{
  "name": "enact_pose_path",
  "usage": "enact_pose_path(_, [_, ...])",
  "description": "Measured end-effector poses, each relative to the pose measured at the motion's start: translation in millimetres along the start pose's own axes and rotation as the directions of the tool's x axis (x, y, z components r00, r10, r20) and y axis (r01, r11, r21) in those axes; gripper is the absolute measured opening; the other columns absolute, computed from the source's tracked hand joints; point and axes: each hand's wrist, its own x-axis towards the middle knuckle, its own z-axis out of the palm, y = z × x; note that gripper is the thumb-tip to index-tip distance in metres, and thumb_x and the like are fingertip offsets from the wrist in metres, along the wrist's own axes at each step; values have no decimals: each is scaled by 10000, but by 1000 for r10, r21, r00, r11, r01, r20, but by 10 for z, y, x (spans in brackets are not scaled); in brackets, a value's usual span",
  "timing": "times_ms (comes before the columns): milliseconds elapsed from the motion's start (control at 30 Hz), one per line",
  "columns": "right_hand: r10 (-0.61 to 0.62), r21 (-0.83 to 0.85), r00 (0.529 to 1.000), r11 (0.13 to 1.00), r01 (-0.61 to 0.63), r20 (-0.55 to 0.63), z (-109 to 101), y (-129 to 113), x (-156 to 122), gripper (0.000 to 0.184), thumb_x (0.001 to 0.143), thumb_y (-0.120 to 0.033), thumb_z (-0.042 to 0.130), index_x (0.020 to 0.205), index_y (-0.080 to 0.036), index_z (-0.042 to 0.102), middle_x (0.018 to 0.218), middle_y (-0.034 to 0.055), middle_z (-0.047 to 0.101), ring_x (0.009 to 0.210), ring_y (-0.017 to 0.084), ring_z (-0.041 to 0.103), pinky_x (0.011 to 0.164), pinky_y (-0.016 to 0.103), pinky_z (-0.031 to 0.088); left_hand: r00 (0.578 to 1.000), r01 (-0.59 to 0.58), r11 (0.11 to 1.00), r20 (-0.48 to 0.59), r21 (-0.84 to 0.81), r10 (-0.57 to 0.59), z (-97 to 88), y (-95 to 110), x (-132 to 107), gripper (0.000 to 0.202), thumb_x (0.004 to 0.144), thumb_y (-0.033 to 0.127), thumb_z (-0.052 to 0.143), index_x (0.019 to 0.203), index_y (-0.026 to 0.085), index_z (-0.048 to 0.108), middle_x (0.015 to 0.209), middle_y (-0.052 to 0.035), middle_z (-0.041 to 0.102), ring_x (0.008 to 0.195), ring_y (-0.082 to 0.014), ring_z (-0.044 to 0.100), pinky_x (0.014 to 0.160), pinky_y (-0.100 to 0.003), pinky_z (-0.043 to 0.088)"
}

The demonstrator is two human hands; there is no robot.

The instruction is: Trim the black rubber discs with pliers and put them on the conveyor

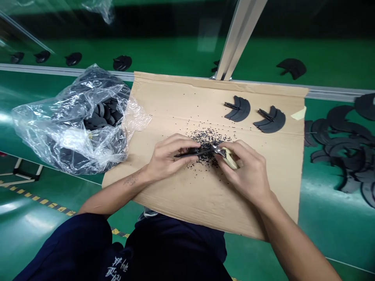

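Left hand (172, 158) pinches a black part (189, 153), right hand (244, 171) grips snips (230, 158) — crumbs (206, 136) litter the cardboard (164, 101), bagged parts (102, 115) beside.

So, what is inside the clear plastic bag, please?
Black round pieces show inside the clear plastic bag; glare and folds in the film hide the rest of them.
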Motion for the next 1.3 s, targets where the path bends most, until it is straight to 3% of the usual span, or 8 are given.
enact_pose_path(133, [64, 253, 997, 965, -74, 46, -18, -56, 12, 140, 884, -254, 694, 1014, -212, 664, 879, 30, 698, 727, 156, 624, 628, 285, 485, 1000, 18, 990, 24, -139, -15, 2, 8, -20, 183, 842, 183, 771, 997, 162, 676, 984, -56, 746, 964, -149, 707, 874, -301, 594])
enact_pose_path(200, [-68, 224, 998, 972, 67, -5, -6, -73, -9, 63, 900, -201, 654, 963, -202, 656, 811, 31, 676, 707, 155, 607, 627, 292, 470, 999, -24, 993, 44, -119, 30, 16, 0, -31, 138, 863, 148, 731, 981, 162, 660, 982, -63, 743, 966, -152, 711, 869, -298, 599])
enact_pose_path(300, [-332, 36, 941, 942, 335, -67, 17, -89, -58, 112, 894, -106, 601, 965, -180, 644, 760, 43, 659, 670, 157, 561, 596, 309, 399, 992, -98, 994, 89, 41, 94, 35, -29, -45, 198, 903, 106, 642, 1086, 178, 667, 1014, -69, 734, 970, -157, 703, 844, -304, 601])
enact_pose_path(367, [-403, 9, 914, 915, 404, -49, 15, -106, -81, 144, 888, -85, 585, 984, -179, 637, 751, 42, 652, 660, 157, 543, 589, 314, 376, 983, -139, 981, 138, 134, 120, 39, -51, -53, 280, 909, 76, 600, 1157, 189, 668, 1042, -72, 724, 980, -163, 692, 842, -317, 599])
enact_pose_path(533, [-275, 265, 960, 923, 279, -50, -82, -108, -49, 197, 874, -105, 642, 1041, -208, 629, 832, 34, 663, 720, 144, 606, 636, 295, 467, 982, -136, 984, 147, 113, 119, 24, -64, -59, 341, 892, 29, 582, 1178, 186, 681, 1073, -78, 712, 989, -150, 690, 851, -292, 602])
enact_pose_path(667, [-167, 20, 982, 985, 170, -90, -130, -1, 5, 186, 895, -124, 609, 1049, -221, 647, 842, 48, 665, 731, 169, 603, 641, 318, 462, 989, -101, 994, 116, 40, 96, 11, -33, -54, 333, 886, 14, 570, 1152, 168, 699, 1054, -81, 721, 976, -138, 703, 849, -267, 603])
enact_pose_path(800, [-205, -216, 978, 955, 205, 22, -89, 86, 9, 182, 916, -127, 542, 1035, -200, 657, 816, 59, 655, 726, 184, 561, 646, 330, 417, 989, -80, 997, 126, 0, 79, 12, -12, -69, 306, 899, 71, 605, 1170, 179, 698, 1055, -81, 731, 973, -139, 707, 846, -271, 609])
enact_pose_path(1300, [-300, -319, 952, 898, 305, 66, -54, 78, -13, 130, 953, -199, 581, 1037, -164, 673, 779, 53, 677, 703, 165, 526, 637, 318, 340, 982, -119, 988, 135, -101, 132, 36, 7, -69, 265, 919, 118, 641, 1169, 181, 701, 1041, -86, 753, 988, -137, 717, 856, -252, 611])
